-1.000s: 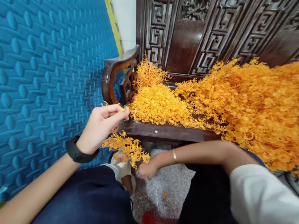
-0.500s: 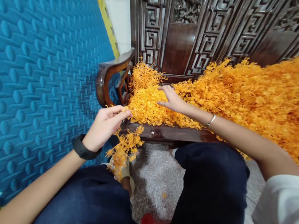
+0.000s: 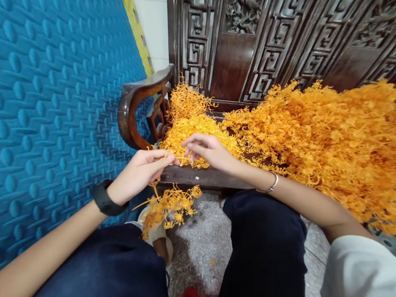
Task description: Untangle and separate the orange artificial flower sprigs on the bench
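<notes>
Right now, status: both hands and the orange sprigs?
Left hand pinching hanging sprig bunch. Right hand fingers curled at sprig pile edge, grip unclear. Nothing between hands and pile on bench.

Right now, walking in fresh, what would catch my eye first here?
A huge heap of orange sprigs spills across the dark carved wooden bench, centre to right. A blue padded wall fills the left. In front, the left hand pinches a small bunch dangling below the seat, the right hand meeting its fingertips.

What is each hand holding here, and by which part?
Left hand pinches an orange sprig bunch by its stem tops; right hand touches the same spot.
</notes>
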The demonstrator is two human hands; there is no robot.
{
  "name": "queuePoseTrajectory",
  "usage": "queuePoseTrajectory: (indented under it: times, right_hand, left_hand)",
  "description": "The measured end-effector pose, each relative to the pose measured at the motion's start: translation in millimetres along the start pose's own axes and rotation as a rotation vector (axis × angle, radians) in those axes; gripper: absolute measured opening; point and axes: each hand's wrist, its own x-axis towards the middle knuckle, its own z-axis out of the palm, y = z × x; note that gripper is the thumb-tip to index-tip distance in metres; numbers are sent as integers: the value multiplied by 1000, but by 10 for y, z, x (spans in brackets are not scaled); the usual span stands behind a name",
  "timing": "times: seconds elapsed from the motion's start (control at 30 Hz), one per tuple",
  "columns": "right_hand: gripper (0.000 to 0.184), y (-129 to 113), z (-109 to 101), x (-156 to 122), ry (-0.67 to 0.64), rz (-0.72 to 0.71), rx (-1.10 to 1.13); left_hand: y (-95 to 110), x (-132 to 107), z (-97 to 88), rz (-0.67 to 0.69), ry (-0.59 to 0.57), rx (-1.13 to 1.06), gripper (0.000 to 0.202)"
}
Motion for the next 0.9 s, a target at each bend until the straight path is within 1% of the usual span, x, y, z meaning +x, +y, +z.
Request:
queuePoseTrajectory:
  times: [0.07, 0.1, 0.13, 0.2, 0.27, 0.33, 0.4, 0.5, 0.6, 0.67, 0.8, 0.9]
  right_hand:
    - [33, -69, -13, -43, 2, -24, 143]
    - [38, -97, -11, -71, -26, -36, 171]
    - [38, -118, -5, -98, -64, -45, 176]
    - [30, -136, 13, -141, -144, -60, 151]
    - [26, -129, 23, -158, -179, -71, 136]
    - [20, -110, 9, -148, -145, -80, 131]
    - [16, -89, -27, -122, -56, -90, 130]
    - [14, -47, -95, -81, 87, -105, 149]
    - [13, 4, -143, -63, 177, -141, 197]
    - [13, 32, -157, -67, 203, -164, 234]
    - [15, 51, -164, -92, 209, -173, 250]
    - [17, 40, -178, -102, 226, -202, 225]
  left_hand:
    - [-8, 0, -2, -2, -13, 4, 27]
    - [-8, -2, -2, -3, -14, 4, 27]
    - [-5, -5, 0, -3, -13, 5, 27]
    - [6, -11, 5, 7, -18, 11, 30]
    - [20, -14, 14, 8, -37, 25, 30]
    - [25, -11, 23, -14, -44, 20, 23]
    - [20, -2, 26, -40, -9, -22, 22]
    - [7, 7, 16, -56, 76, -120, 36]
    - [14, 1, -4, -66, 135, -188, 43]
    - [31, -7, -15, -71, 157, -206, 40]
    - [63, -8, -17, -120, 171, -187, 21]
    - [82, 0, -8, -114, 211, -200, 20]
